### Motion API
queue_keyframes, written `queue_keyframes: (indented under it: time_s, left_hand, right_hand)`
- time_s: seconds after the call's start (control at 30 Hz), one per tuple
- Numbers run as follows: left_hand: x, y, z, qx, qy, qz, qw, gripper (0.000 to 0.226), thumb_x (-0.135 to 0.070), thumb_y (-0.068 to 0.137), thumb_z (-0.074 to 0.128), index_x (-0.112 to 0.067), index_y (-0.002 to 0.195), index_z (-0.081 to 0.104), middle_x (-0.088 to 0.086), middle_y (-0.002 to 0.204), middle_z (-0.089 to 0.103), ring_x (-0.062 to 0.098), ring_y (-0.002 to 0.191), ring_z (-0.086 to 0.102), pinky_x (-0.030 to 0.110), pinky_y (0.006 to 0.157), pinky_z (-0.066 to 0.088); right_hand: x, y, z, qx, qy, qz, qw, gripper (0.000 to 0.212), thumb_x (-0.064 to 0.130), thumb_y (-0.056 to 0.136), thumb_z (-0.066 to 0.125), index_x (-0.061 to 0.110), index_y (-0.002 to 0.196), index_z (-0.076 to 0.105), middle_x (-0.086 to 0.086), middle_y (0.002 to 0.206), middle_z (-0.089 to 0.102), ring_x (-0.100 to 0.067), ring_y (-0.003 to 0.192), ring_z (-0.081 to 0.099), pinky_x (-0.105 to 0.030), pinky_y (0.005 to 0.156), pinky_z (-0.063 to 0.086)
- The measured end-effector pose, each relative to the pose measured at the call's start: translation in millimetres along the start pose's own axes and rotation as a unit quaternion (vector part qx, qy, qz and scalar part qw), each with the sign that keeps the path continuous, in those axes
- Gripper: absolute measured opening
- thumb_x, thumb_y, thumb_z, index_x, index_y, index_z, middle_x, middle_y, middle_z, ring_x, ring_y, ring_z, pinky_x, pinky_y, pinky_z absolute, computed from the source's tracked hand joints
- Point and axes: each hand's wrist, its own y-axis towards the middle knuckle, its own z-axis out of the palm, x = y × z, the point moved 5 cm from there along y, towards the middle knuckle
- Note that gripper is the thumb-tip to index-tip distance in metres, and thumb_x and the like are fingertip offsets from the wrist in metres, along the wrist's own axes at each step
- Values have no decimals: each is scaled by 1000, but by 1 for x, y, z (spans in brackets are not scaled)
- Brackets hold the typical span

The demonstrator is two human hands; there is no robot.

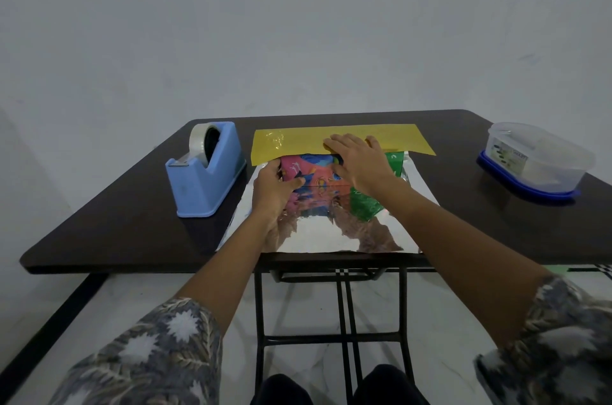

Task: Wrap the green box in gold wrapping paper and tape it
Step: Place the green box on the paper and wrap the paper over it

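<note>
Head view shows the green box (314, 167), a rectangular carton printed in pink, blue and orange, lying lengthways in the middle of the gold wrapping paper (344, 139), a foil sheet whose mirror-silver inner face is spread toward the person and reflects the carton, while its gold face shows in a strip along the far side of the box. The left hand (275, 192) grips the left end of the box, fingers curled round it and thumb on the near face. The right hand (357, 162) lies flat across the top, fingers straight and reaching onto the gold strip, holding nothing. Whether that strip is already folded up against the box or only lies on the table behind it cannot be told. The step in hand looks like seating the box on the sheet and starting the first fold, so the wrapping is at an early stage and no tape is on the paper. The next move likely calls for drawing one flap snug over the top and pinning it with one hand, freeing the other for the blue plastic tape dispenser (205, 172) with its roll of clear tape (198, 136) near the sheet's left edge. Both stand on the dark brown table (132, 212); a clear plastic container with a blue lid (536, 159) sits well apart on the right.
</note>
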Motion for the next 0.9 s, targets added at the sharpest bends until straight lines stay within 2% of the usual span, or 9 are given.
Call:
queue_keyframes:
  time_s: [0.13,0.27,0.33,0.4,0.43,0.57,0.73,0.8,0.9]
  left_hand:
    - [-12,-6,-15,-87,42,-41,994,34,-20,79,74,-6,108,63,2,97,64,24,93,62,36,81,51]
    - [-56,-1,-36,49,278,-22,959,36,-32,80,71,3,85,67,16,83,66,30,80,64,39,73,50]
    - [-90,1,-41,35,262,40,964,33,-34,83,68,-1,88,71,11,84,72,23,79,69,35,77,52]
    - [-119,1,-36,-17,222,183,958,26,-33,87,65,-10,94,75,6,91,74,18,87,68,27,79,48]
    - [-122,1,-27,8,232,215,949,26,-32,88,64,-13,102,74,4,103,72,16,98,66,22,83,43]
    - [-69,23,5,173,331,210,904,36,-25,90,62,-9,122,64,7,127,61,21,122,53,16,93,31]
    - [-55,30,7,145,366,252,884,39,-29,92,55,-14,129,58,6,135,54,23,134,40,30,114,15]
    - [-54,30,8,136,371,254,883,41,-29,92,55,-15,130,56,7,138,52,24,136,37,31,115,15]
    - [-55,28,8,127,386,263,875,42,-27,93,54,-15,133,53,7,138,51,29,133,38,31,109,22]
  right_hand:
    - [-2,0,3,6,-4,3,1000,53,34,99,39,25,149,22,5,156,23,-15,143,19,-48,115,12]
    - [-2,1,6,-4,-10,6,1000,52,36,100,38,27,149,22,6,156,22,-14,143,20,-47,115,11]
    - [-1,1,8,-5,-13,6,1000,52,35,100,38,27,149,21,6,156,22,-14,143,19,-46,115,11]
    - [-2,1,9,-2,-17,6,1000,53,35,100,37,28,149,19,7,156,21,-14,143,18,-46,115,10]
    - [-2,1,9,1,-17,8,1000,53,35,100,36,28,150,18,7,156,20,-14,144,17,-46,115,10]
    - [-2,0,8,16,-20,6,1000,55,37,100,35,28,150,14,6,158,16,-14,145,13,-46,115,8]
    - [-6,5,-4,77,-11,-15,997,62,53,97,28,28,151,11,9,159,11,-11,146,5,-52,114,-5]
    - [-12,13,-19,66,9,-18,998,58,52,98,22,28,151,14,10,158,14,-9,146,6,-52,113,-10]
    - [-5,21,-20,90,15,-50,995,60,50,97,16,25,151,13,7,158,16,-9,146,7,-47,115,-4]
